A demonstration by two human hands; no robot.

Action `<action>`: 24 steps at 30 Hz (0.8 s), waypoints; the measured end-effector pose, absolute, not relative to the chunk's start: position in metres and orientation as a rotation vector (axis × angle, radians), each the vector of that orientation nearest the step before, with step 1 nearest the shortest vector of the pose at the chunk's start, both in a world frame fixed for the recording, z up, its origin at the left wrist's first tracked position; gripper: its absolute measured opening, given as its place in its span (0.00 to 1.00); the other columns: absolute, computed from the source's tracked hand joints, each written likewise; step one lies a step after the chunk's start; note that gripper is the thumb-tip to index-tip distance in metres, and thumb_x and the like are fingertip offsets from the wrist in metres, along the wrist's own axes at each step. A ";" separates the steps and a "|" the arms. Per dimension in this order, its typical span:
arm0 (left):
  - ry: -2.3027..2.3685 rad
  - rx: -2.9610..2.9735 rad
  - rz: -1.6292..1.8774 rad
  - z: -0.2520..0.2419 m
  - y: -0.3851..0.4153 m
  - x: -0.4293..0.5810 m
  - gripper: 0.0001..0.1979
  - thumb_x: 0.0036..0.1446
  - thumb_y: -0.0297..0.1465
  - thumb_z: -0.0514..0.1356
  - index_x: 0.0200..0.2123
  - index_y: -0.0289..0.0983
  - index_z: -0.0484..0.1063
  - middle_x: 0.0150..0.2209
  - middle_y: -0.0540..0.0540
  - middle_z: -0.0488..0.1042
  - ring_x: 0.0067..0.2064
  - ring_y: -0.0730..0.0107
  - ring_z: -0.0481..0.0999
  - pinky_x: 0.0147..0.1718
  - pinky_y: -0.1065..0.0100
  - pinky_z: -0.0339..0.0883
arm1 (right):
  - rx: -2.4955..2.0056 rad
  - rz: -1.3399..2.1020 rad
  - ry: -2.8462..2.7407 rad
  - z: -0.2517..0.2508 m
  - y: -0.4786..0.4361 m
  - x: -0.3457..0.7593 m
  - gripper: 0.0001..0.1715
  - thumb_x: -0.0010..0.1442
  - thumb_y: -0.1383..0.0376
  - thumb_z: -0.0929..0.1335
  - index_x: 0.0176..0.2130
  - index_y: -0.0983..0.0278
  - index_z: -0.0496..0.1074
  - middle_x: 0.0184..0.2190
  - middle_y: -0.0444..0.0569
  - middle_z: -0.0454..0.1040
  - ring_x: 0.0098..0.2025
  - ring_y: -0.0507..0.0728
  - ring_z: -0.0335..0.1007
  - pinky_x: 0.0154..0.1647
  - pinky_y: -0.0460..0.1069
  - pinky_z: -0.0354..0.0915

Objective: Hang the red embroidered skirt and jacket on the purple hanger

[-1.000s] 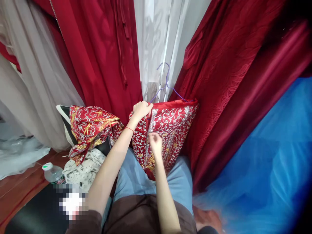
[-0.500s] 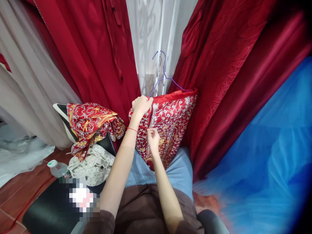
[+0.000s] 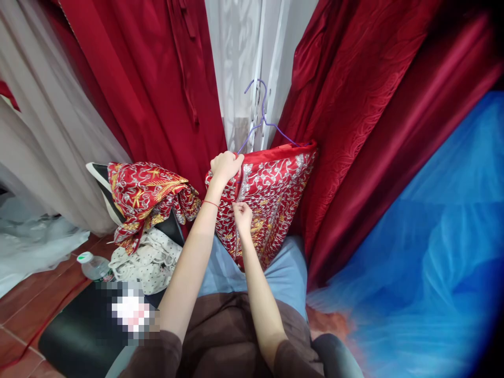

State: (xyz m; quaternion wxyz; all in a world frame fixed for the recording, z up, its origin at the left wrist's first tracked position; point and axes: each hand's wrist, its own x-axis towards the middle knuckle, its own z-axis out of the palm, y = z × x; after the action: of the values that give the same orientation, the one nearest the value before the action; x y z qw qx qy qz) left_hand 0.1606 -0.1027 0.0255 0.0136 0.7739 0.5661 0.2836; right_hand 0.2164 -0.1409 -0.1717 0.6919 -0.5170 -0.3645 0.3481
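The left hand [image 3: 225, 165], arm stretched forward, is closed over the top edge of the embroidered red garment [image 3: 279, 189], which hangs on a purple hanger [image 3: 262, 113] at centre frame. At its 5 o'clock the right hand [image 3: 242, 216] pinches the garment's front. A second embroidered piece [image 3: 147, 194] lies heaped at 9 o'clock, a water bottle [image 3: 91, 265] stands on the tiled floor [image 3: 19, 310], and blue tulle [image 3: 433, 236] fills 3 o'clock.

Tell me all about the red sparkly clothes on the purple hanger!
The garment is shiny red cloth thick with silver and gold swirl embroidery. It hangs on a thin purple wire hanger, its lower end on the lap. The left hand grips its top edge; the right hand pinches its front.
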 end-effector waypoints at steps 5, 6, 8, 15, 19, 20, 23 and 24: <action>1.753 2.416 0.884 0.024 -0.097 0.158 0.27 0.63 0.42 0.45 0.19 0.39 0.73 0.28 0.42 0.78 0.41 0.56 0.78 0.49 0.61 0.65 | -1.078 0.915 -0.806 -0.168 -0.143 0.218 0.11 0.52 0.57 0.66 0.26 0.62 0.66 0.19 0.41 0.72 0.17 0.50 0.65 0.20 0.44 0.57; 1.754 2.415 0.875 0.024 -0.097 0.158 0.27 0.63 0.42 0.46 0.19 0.39 0.73 0.29 0.42 0.78 0.42 0.56 0.78 0.49 0.61 0.65 | -1.063 0.924 -0.801 -0.166 -0.144 0.219 0.10 0.52 0.58 0.66 0.26 0.62 0.67 0.18 0.40 0.71 0.17 0.49 0.64 0.20 0.44 0.56; 1.760 2.410 0.870 0.024 -0.095 0.157 0.27 0.63 0.42 0.46 0.19 0.39 0.74 0.30 0.42 0.79 0.42 0.56 0.78 0.49 0.61 0.65 | -1.039 0.931 -0.787 -0.160 -0.144 0.222 0.08 0.50 0.60 0.67 0.26 0.62 0.68 0.18 0.39 0.71 0.18 0.49 0.64 0.21 0.43 0.56; 1.775 2.417 0.895 0.021 -0.091 0.157 0.25 0.63 0.41 0.47 0.19 0.39 0.73 0.30 0.41 0.79 0.42 0.55 0.79 0.48 0.61 0.65 | -0.969 0.955 -0.738 -0.146 -0.133 0.223 0.05 0.47 0.65 0.68 0.24 0.63 0.67 0.18 0.42 0.72 0.23 0.51 0.70 0.28 0.45 0.64; 1.795 2.415 0.933 0.020 -0.088 0.157 0.25 0.63 0.42 0.47 0.20 0.38 0.72 0.31 0.41 0.79 0.42 0.55 0.79 0.46 0.62 0.65 | -0.909 0.938 -0.721 -0.148 -0.133 0.223 0.07 0.48 0.64 0.69 0.23 0.62 0.66 0.21 0.43 0.74 0.29 0.53 0.74 0.40 0.49 0.69; 1.789 2.417 0.934 0.020 -0.088 0.157 0.25 0.63 0.42 0.47 0.20 0.38 0.72 0.31 0.41 0.79 0.42 0.56 0.79 0.46 0.62 0.65 | -0.902 0.928 -0.719 -0.149 -0.134 0.223 0.07 0.47 0.63 0.70 0.23 0.62 0.67 0.22 0.43 0.75 0.31 0.53 0.74 0.42 0.50 0.69; 1.784 2.417 0.921 0.019 -0.088 0.157 0.25 0.63 0.42 0.48 0.21 0.38 0.73 0.32 0.41 0.80 0.43 0.56 0.79 0.46 0.63 0.65 | -0.895 0.906 -0.724 -0.151 -0.136 0.224 0.09 0.44 0.61 0.71 0.23 0.62 0.68 0.24 0.43 0.74 0.33 0.53 0.73 0.44 0.50 0.68; 1.793 2.414 0.917 0.018 -0.088 0.157 0.25 0.64 0.42 0.48 0.21 0.38 0.73 0.32 0.41 0.80 0.43 0.56 0.79 0.46 0.63 0.65 | -0.893 0.901 -0.728 -0.151 -0.136 0.224 0.10 0.44 0.60 0.72 0.23 0.62 0.68 0.24 0.42 0.74 0.32 0.53 0.72 0.44 0.50 0.67</action>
State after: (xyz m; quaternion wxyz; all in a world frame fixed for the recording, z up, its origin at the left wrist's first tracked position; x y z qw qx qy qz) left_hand 0.1569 -0.0878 0.0182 -0.0012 0.7680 0.5702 0.2918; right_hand 0.2239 -0.1362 -0.1514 0.7445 -0.4076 -0.3324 0.4113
